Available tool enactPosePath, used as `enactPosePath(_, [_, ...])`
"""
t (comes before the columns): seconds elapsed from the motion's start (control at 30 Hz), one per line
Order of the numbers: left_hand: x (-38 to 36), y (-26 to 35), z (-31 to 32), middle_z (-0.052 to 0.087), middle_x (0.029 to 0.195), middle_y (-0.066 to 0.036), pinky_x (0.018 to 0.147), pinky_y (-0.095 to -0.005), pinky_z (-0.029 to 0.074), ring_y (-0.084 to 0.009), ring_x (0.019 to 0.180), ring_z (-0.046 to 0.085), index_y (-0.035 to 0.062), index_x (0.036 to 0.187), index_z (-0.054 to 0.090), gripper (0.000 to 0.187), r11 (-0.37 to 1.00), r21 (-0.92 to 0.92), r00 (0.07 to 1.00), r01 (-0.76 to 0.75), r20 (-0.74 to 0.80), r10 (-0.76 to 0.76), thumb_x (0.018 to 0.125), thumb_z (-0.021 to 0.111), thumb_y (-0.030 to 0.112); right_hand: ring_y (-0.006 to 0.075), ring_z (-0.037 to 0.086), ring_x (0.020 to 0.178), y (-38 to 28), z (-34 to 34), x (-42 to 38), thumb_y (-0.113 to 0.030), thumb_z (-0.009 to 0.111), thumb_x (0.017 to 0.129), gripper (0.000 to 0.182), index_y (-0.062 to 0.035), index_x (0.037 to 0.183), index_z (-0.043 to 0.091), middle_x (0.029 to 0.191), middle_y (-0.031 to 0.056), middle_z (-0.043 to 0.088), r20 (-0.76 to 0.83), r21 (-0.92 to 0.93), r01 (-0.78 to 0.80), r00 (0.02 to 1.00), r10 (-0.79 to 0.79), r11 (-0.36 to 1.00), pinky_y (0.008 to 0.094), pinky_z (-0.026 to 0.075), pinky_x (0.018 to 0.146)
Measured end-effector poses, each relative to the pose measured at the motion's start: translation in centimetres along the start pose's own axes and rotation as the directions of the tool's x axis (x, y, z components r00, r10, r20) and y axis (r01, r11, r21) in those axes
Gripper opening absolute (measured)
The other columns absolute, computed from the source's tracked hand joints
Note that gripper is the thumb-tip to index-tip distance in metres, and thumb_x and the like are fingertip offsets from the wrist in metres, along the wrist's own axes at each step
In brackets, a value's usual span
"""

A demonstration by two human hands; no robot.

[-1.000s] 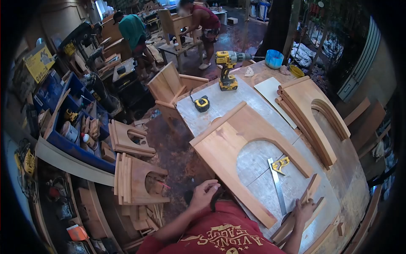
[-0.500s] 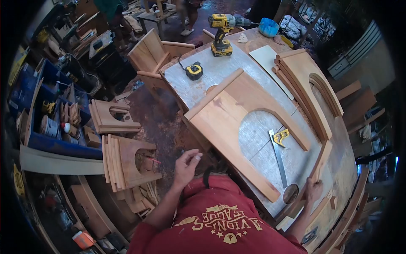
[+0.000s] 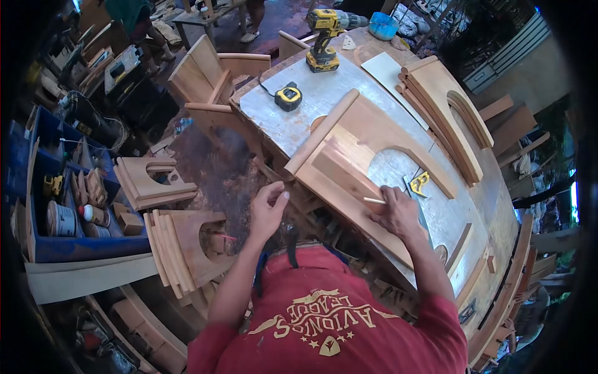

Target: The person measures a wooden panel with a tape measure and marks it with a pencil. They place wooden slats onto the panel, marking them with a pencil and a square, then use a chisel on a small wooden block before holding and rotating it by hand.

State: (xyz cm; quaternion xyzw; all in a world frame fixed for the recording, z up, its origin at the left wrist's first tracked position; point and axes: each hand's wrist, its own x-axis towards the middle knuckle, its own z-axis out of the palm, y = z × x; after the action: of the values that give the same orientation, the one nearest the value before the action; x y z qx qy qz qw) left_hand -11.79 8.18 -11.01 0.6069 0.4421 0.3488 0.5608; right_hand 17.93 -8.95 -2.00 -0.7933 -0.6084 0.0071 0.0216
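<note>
My right hand (image 3: pixel 397 213) is closed at the lower edge of the arched wooden panel (image 3: pixel 336 191). It holds a wooden strip (image 3: pixel 346 172) that lies slantwise over the panel and is somewhat blurred. A thin pale edge shows by the fingertips. My left hand (image 3: pixel 268 209) hovers left of the panel, off the table, loosely curled with thumb and fingers apart and nothing in it. Beyond my right hand, a yellow-handled combination square (image 3: pixel 418 184) lies in the panel's cutout, its blade partly hidden by the hand.
On the table (image 3: pixel 274 134) are a tape measure (image 3: pixel 288 97), a drill (image 3: pixel 324 40), a blue bowl (image 3: pixel 383 26) and stacked arched panels (image 3: pixel 445 103). At the left stand more cut panels (image 3: pixel 187 246) and a blue bin (image 3: pixel 68 249). Another person's legs (image 3: pixel 252 22) show at the top.
My right hand has moved from the table's right side up and left to the panel, with the strip. My left hand has risen slightly. The view has shifted.
</note>
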Motion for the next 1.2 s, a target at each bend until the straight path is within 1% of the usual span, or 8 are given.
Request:
enactPosePath(0.37, [6.0, -0.2, 3.0, 0.071, 0.106, -0.019, 0.090, -0.0384, 0.052, -0.0271, 0.101, 0.069, -0.0017, 0.121, 0.068, 0.051, 0.996, 0.076, 0.998, 0.050, -0.036, -0.047, 0.100, 0.061, 0.045, 0.0319, 0.066, 0.077, -1.3, 2.4, 1.7, -0.051, 0.083, 0.071, 0.072, -0.0160, 0.129, 0.057, 0.092, 0.0127, 0.061, -0.052, 0.018, 0.123, 0.991, -0.122, 0.992, 0.0440, 0.054, 0.059])
enactPosePath(0.5, [6.6, 2.7, 4.0, 0.071, 0.106, -0.021, 0.086, -0.0398, 0.054, -0.0302, 0.098, 0.070, 0.0001, 0.111, 0.073, 0.048, 0.916, 0.400, 0.998, -0.038, -0.026, 0.053, 0.094, 0.069, 0.044, 0.0309, 0.067, 0.075, -1.1, 2.2, 1.7, -0.046, 0.079, 0.078, 0.054, -0.0144, 0.119, 0.063, 0.090, 0.0117, 0.060, -0.019, 0.115, 0.175, 0.985, -0.174, 0.978, 0.0448, 0.054, 0.061])
enactPosePath(0.67, [5.7, 3.2, 4.7, 0.073, 0.096, -0.020, 0.078, -0.0396, 0.056, -0.0301, 0.085, 0.073, -0.0004, 0.107, 0.075, 0.044, 0.902, 0.429, 0.993, -0.050, -0.076, 0.092, 0.089, 0.075, 0.040, 0.0330, 0.069, 0.082, 2.0, 1.6, 2.4, -0.044, 0.078, 0.077, 0.048, -0.0107, 0.111, 0.069, 0.092, 0.0116, 0.067, 0.071, 0.241, 0.235, 0.963, -0.258, 0.942, 0.0468, 0.056, 0.070])
enactPosePath(0.77, [5.2, 4.9, 4.9, 0.074, 0.098, -0.020, 0.078, -0.0388, 0.057, -0.0283, 0.084, 0.074, -0.0024, 0.105, 0.075, 0.045, 0.876, 0.477, 0.993, 0.075, -0.112, -0.024, 0.089, 0.076, 0.039, 0.0351, 0.069, 0.085, 2.7, 1.7, 3.2, -0.040, 0.076, 0.076, 0.048, -0.0096, 0.112, 0.069, 0.092, 0.0128, 0.068, 0.173, 0.273, 0.232, 0.943, -0.285, 0.934, 0.0474, 0.056, 0.074])
enactPosePath(0.87, [5.3, 3.3, 4.9, 0.075, 0.099, -0.018, 0.076, -0.0354, 0.058, -0.0240, 0.083, 0.074, -0.0055, 0.107, 0.073, 0.042, 0.944, 0.328, 0.989, 0.025, -0.146, 0.024, 0.093, 0.074, 0.034, 0.0353, 0.069, 0.085, 3.1, 2.4, 2.7, -0.037, 0.076, 0.074, 0.047, -0.0098, 0.112, 0.070, 0.094, 0.0130, 0.067, 0.205, 0.326, 0.211, 0.936, -0.286, 0.922, 0.0471, 0.056, 0.075])
enactPosePath(1.0, [4.1, 0.2, 5.1, 0.072, 0.103, -0.016, 0.081, -0.0295, 0.061, -0.0206, 0.094, 0.072, -0.0095, 0.120, 0.067, 0.036, 0.960, -0.239, 0.964, 0.148, -0.180, -0.193, 0.101, 0.066, 0.021, 0.0346, 0.069, 0.087, 2.8, 1.8, 3.3, -0.034, 0.076, 0.072, 0.048, -0.0099, 0.113, 0.070, 0.098, 0.0127, 0.066, 0.238, 0.351, 0.181, 0.932, -0.275, 0.919, 0.0463, 0.056, 0.078])
enactPosePath(1.1, [2.9, -0.3, 5.1, 0.070, 0.112, -0.017, 0.084, -0.0299, 0.061, -0.0217, 0.101, 0.071, -0.0093, 0.124, 0.064, 0.035, 0.930, -0.343, 0.961, 0.134, -0.183, -0.206, 0.102, 0.064, 0.018, 0.0338, 0.069, 0.091, 2.6, 1.5, 3.9, -0.033, 0.076, 0.072, 0.048, -0.0098, 0.114, 0.071, 0.101, 0.0124, 0.066, 0.295, 0.353, 0.160, 0.916, -0.272, 0.922, 0.0453, 0.056, 0.080])
enactPosePath(1.2, [2.2, -0.8, 5.3, 0.067, 0.123, -0.018, 0.091, -0.0334, 0.059, -0.0241, 0.110, 0.069, -0.0088, 0.133, 0.058, 0.037, 0.963, -0.253, 0.987, 0.090, -0.108, -0.120, 0.101, 0.059, 0.007, 0.0336, 0.068, 0.094, 2.4, 1.2, 4.0, -0.031, 0.075, 0.072, 0.047, -0.0097, 0.114, 0.071, 0.102, 0.0132, 0.065, 0.325, 0.355, 0.139, 0.909, -0.261, 0.924, 0.0452, 0.056, 0.082])
